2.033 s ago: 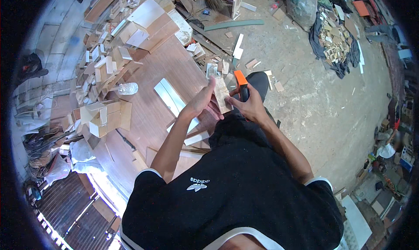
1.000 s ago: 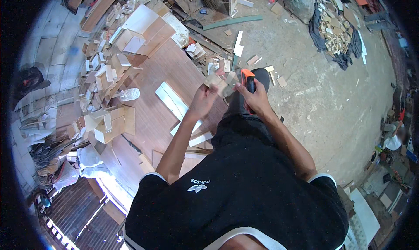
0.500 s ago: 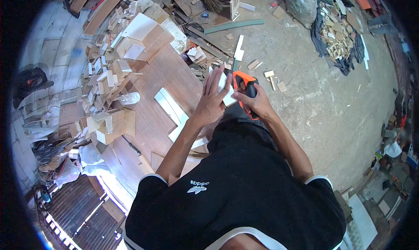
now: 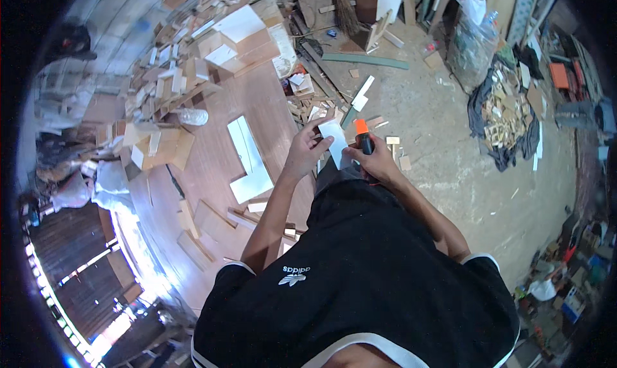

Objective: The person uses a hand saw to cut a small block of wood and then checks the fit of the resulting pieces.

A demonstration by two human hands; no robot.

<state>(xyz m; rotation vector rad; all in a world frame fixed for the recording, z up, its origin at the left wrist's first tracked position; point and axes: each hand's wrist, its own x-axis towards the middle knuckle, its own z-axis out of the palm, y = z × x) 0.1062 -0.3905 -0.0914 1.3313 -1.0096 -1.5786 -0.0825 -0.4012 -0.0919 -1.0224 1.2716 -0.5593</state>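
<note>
My left hand (image 4: 304,151) has its fingers and thumb closed on a small rectangular board (image 4: 335,134), white face up, held at a slant above my dark-clothed leg. My right hand (image 4: 380,164) grips an orange-and-black hand tool (image 4: 362,137), mostly hidden by the fingers, with its thumb against the board's right edge. Left of my hands, white panel offcuts (image 4: 247,166) lie on a brown wooden surface (image 4: 260,95).
Heaped offcuts (image 4: 177,72) and an open box-like piece (image 4: 157,149) stand along the left. A clear plastic bottle (image 4: 193,116) lies among them. On the concrete floor (image 4: 469,201) are scattered scraps, a filled sack (image 4: 472,50) and a dark cloth (image 4: 479,105) piled with small pieces.
The board has turned from bare-wood face to white face. My left fingers, spread half a second ago, have closed on it. The tool has turned in my right hand. The view has tilted and shifted.
</note>
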